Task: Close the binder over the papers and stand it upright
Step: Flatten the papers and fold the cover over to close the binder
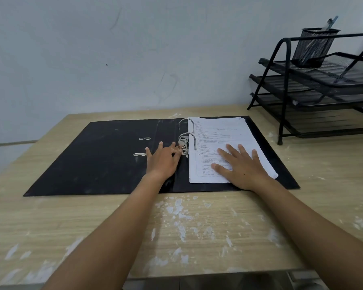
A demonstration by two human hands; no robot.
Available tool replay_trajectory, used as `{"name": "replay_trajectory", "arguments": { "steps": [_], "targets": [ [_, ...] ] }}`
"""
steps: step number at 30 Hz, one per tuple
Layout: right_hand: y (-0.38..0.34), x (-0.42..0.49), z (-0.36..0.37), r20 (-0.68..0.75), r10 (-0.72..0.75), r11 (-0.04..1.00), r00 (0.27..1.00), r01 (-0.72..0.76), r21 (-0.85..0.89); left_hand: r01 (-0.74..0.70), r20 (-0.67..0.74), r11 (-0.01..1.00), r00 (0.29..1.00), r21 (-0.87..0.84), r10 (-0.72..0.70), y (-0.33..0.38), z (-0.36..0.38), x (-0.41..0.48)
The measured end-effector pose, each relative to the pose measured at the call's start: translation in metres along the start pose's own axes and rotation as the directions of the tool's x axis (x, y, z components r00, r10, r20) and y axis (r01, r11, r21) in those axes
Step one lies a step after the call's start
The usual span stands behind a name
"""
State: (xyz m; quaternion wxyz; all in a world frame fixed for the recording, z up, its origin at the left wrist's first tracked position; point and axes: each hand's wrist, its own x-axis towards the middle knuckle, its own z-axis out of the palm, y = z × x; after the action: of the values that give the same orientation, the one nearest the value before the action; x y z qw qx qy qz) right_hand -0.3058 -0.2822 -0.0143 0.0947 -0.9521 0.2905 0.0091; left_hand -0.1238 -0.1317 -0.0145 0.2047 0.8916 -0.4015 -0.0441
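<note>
A black lever-arch binder [96, 158] lies wide open and flat on the wooden table [197, 227]. A stack of printed papers [220, 135] sits on its right half, threaded on two closed metal rings [187, 135]. My left hand [162, 162] rests on the binder's spine, fingers spread, fingertips touching the metal lever [184, 150] at the ring base. My right hand [242, 166] lies flat, palm down, on the lower part of the papers, holding nothing.
A black wire three-tier letter tray [314, 93] stands at the back right, with a mesh pen cup [314, 47] on its top tier. A pale wall runs close behind the table. White paint flecks mark the tabletop near the front edge.
</note>
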Motion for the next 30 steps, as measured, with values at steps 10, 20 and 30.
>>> {"name": "replay_trajectory", "arguments": {
  "steps": [10, 20, 30],
  "targets": [
    [-0.006, -0.002, -0.006, 0.036, 0.017, 1.0, 0.999, -0.018, 0.022, -0.066, 0.051, 0.993, 0.997, 0.094, 0.061, -0.016, -0.012, -0.014],
    [-0.082, -0.022, -0.027, -0.302, -0.112, 0.981, 0.947, 0.154, 0.118, 0.064, 0.068, 0.987, 0.995, 0.15, -0.075, -0.087, -0.056, -0.058],
    [-0.165, -0.019, -0.019, -0.259, -0.36, 0.93, 0.896, 0.366, -0.027, 0.256, -0.043, 0.942, 0.967, 0.216, -0.253, -0.161, -0.085, -0.113]
  ]
}}
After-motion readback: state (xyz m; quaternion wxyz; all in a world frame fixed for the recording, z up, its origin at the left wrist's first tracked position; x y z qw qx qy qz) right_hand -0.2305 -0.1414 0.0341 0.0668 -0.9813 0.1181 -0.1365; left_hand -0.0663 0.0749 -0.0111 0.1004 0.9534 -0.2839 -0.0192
